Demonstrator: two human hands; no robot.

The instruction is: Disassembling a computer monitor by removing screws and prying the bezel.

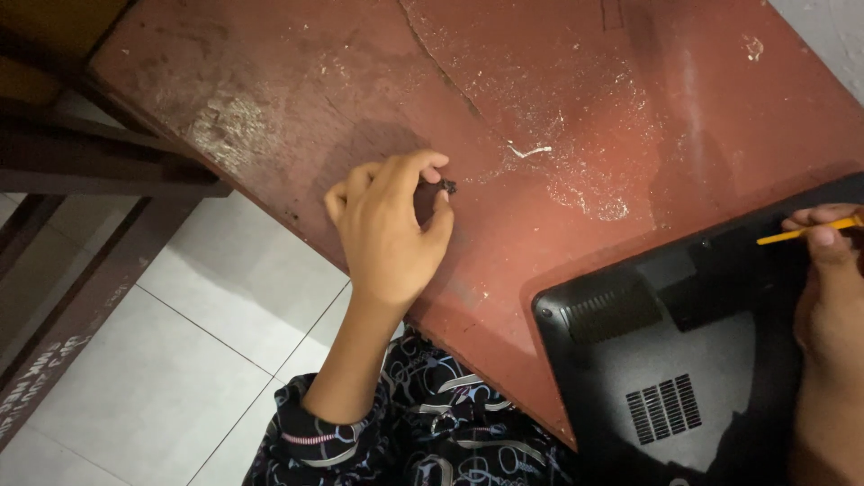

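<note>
My left hand (387, 225) rests on a worn reddish-brown table (576, 99), its thumb and forefinger pinched on a tiny dark object (447, 187), likely a small screw, right at the tabletop. My right hand (832, 297) sits at the right edge, fingers closed around a thin yellow tool (801, 233) whose tip points left over the underside of a black laptop (666, 369). The laptop lies bottom-up at the table's near right corner, showing vent slots and a recessed panel.
A small white scrap (529, 151) lies on the table amid scuffed, whitish patches. White floor tiles (162, 378) show at the left below the table edge. Dark wooden furniture frames (81, 171) stand at the far left. My patterned dark sleeve (423, 432) is below.
</note>
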